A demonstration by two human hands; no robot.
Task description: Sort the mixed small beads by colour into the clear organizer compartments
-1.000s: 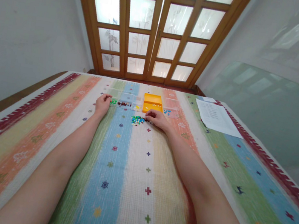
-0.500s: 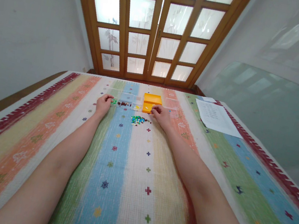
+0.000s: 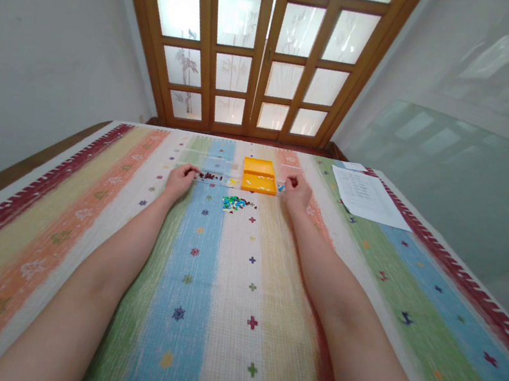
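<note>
My left hand [image 3: 180, 181] is at the left end of a row of small boxes, fingertips pinched over a clear box; anything between them is too small to see. Right of those fingertips, dark brown pieces [image 3: 209, 176] lie in a clear box, then yellow pieces [image 3: 232, 181] in another. An open yellow box [image 3: 261, 165] holds white pieces [image 3: 263, 182]. Over the clear box on the right, my right hand [image 3: 297, 194] has its fingers drawn together, close to some blue pieces [image 3: 281, 188]. Whatever it may hold is hidden. A mixed pile of tiny coloured pieces [image 3: 233, 204] lies nearer me.
A striped cloth [image 3: 179, 347] covers the table. Sheets of printed paper [image 3: 370, 198] lie at the far right. Beyond the table stand wooden doors with glass panes [image 3: 264, 56], and a glass panel [image 3: 456, 179] leans along the right wall.
My right hand has moved right, from the yellow box to the clear box with blue pieces. My left hand has shifted slightly right, now covering the green pieces.
</note>
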